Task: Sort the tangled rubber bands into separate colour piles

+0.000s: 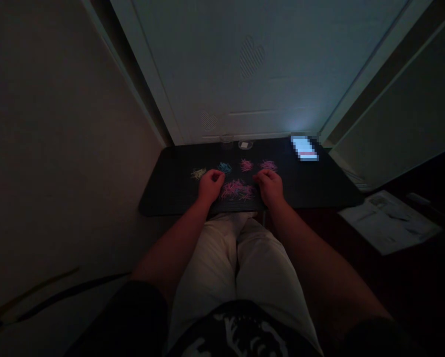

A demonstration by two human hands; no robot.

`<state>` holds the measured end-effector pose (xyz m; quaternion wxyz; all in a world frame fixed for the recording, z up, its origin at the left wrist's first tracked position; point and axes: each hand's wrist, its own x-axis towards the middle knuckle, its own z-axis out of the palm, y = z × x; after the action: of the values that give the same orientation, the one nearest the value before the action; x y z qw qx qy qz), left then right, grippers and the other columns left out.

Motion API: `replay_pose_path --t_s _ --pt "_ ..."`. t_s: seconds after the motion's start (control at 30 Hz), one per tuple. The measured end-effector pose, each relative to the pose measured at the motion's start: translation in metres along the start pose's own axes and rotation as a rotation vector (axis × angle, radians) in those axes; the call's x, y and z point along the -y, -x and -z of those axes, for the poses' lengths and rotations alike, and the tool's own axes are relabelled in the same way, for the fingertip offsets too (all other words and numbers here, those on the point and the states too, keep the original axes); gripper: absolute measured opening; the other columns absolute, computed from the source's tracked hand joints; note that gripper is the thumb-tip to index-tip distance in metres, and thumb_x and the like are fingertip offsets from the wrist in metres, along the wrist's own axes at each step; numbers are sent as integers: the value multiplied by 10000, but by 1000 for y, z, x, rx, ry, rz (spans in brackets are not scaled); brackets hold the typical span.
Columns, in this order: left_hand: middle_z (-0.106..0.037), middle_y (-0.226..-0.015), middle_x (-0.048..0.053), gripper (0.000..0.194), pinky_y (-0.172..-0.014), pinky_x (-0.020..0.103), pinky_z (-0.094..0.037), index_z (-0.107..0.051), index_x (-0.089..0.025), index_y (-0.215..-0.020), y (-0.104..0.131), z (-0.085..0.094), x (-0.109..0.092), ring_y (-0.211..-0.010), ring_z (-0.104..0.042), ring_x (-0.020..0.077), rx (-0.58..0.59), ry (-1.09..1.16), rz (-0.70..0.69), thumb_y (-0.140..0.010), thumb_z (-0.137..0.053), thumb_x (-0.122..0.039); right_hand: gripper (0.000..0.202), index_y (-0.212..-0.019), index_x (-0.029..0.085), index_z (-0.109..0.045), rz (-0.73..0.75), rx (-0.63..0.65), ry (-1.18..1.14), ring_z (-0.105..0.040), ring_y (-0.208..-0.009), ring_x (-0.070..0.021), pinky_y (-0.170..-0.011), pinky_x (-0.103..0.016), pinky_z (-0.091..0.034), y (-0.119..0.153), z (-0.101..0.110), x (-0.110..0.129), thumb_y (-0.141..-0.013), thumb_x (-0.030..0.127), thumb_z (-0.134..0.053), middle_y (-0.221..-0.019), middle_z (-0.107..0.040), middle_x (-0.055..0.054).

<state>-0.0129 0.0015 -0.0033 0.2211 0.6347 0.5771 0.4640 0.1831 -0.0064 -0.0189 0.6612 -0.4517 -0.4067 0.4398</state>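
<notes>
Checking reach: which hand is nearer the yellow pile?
Left. The left hand is just right of the yellow pile; the right hand is farther right, past the mixed pile.

Mostly matt, with a little shine at the back

From where I stand, the table [177,191] under the fingers [218,174] looks smooth and matt. Between the two hands' fingers, the mixed pile [239,190] has a rough, bristly surface; whether plastic or paper, I can't tell. Beyond the fingertips, the cup [227,142] and dish [245,145] look like clear plastic. Farther back, the door [207,64] has a soft sheen and ridged hearts [252,57]. Closer in than the fingers, the trousers [211,263] are creased, matt cloth.
</notes>
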Motion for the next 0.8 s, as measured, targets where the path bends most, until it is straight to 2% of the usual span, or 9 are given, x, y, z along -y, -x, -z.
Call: replay_pose_path --t_s 0.1,0.27,0.53,0.8 --pt "-658 -750 8 175 -666 230 -452 -644 -154 -784 -4 -3 2 -698 -589 124 39 1 22 -770 -568 -312 160 -637 186 -513 -24 -44 -122 -537 -613 -99 -639 -249 -430 0 -2 1 -614 275 -644 -602 -513 47" --pt "-672 -742 6 174 -628 234 -432 -663 -176 -780 -10 -12 2 -672 -595 130 73 -99 54 -766 -576 -326 175 -620 190 -487 -42 -55 -181 -528 -577 -88 -631 -253 -445 -1 -4 4 -608 261 -646 -575 -488 56" --pt "-693 -790 18 203 -649 240 -424 -676 -189 -802 -21 -17 -1 -729 -619 142 19 -256 106 -795 -541 -339 171 -616 186 -496 -63 -48 -214 -526 -570 -85 -610 -247 -441 -1 -3 6 -585 241 -655 -572 -504 52" --pt "-704 -842 45 203 -713 254 -453 -682 -172 -851 -26 -15 0 -775 -631 158 -3 -267 165 -797 -552 -319 166 -639 189 -495 -29 -25 -163 -525 -569 -91 -596 -242 -429 0 -4 4 -620 256 -647 -575 -508 51"
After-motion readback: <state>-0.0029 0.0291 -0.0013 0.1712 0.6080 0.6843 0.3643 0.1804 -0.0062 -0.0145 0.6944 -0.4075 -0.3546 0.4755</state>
